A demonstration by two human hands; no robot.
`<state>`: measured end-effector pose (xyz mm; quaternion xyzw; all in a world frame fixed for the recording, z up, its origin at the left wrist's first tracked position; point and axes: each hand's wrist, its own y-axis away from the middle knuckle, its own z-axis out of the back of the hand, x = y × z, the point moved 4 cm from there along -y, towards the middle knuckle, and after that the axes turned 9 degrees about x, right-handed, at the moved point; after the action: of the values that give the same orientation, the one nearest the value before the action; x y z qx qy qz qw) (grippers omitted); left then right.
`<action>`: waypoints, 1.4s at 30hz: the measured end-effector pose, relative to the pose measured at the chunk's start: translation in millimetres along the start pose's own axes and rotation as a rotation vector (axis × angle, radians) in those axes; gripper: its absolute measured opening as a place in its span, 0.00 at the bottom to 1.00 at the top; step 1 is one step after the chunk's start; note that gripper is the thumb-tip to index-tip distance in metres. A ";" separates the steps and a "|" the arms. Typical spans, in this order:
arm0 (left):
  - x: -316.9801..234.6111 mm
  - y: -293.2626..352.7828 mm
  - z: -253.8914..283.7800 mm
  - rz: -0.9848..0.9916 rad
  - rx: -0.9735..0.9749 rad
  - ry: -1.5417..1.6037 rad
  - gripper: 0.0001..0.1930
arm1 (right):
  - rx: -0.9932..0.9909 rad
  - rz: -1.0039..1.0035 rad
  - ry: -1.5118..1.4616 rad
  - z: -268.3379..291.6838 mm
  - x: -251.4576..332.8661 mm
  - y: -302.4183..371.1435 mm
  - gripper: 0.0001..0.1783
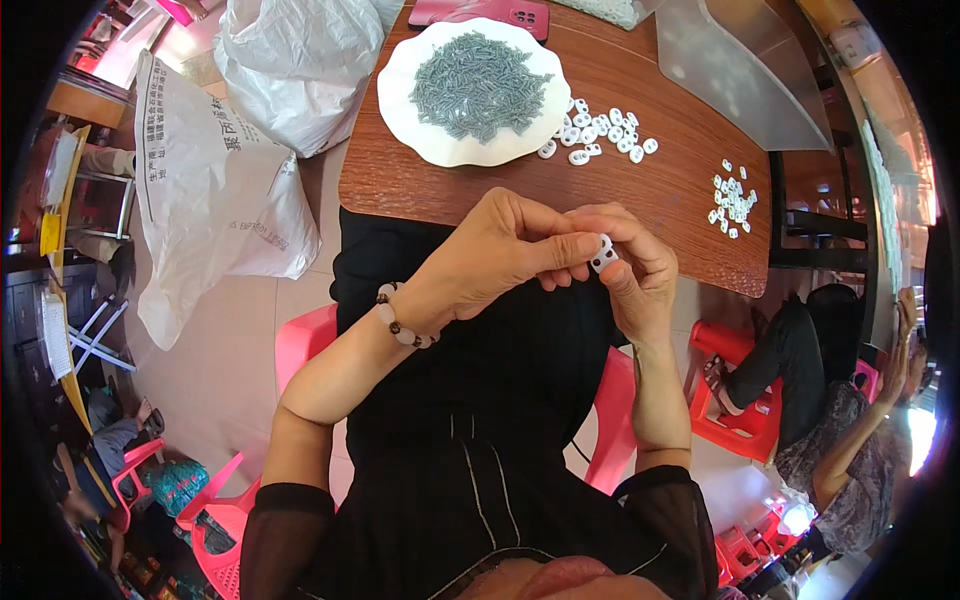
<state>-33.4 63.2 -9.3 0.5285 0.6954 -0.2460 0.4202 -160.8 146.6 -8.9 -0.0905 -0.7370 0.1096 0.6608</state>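
Observation:
A small white plastic piece with two dark holes (603, 254) is pinched in front of my body, just off the table's near edge. My right hand (643, 268) grips it between thumb and curled fingers. From the other side my left hand (495, 255), with a beaded bracelet on its wrist, presses its thumb to the same piece. Its fingertips are partly hidden behind the thumb. Beyond my hands lies a loose group of similar white two-hole pieces (581, 121). A white wavy-rimmed plate (400, 100) holds a heap of thin grey rod-like parts (480, 85).
The brown wooden table (440, 190) carries a pile of smaller white pieces (735, 205) at right and a pinkish-red phone (520, 15) behind the plate. White sacks (225, 180) stand at left. A seated person (840, 440) is at right, near red stools (735, 400).

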 end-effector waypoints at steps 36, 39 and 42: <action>3.8 2.3 -6.5 0.005 -0.044 0.033 0.09 | -0.099 0.079 0.089 -2.7 -5.4 4.9 0.24; 1.4 3.8 -8.4 0.017 -0.059 0.033 0.09 | -0.108 0.102 0.089 -4.3 -6.1 5.1 0.24; 2.5 4.6 -9.2 0.020 -0.072 0.041 0.10 | -0.123 0.105 0.112 -4.1 -7.7 6.4 0.23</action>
<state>-32.3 73.3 -6.1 0.5250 0.7070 -0.2058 0.4268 -156.0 150.7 -17.6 -0.1754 -0.6987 0.0932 0.6873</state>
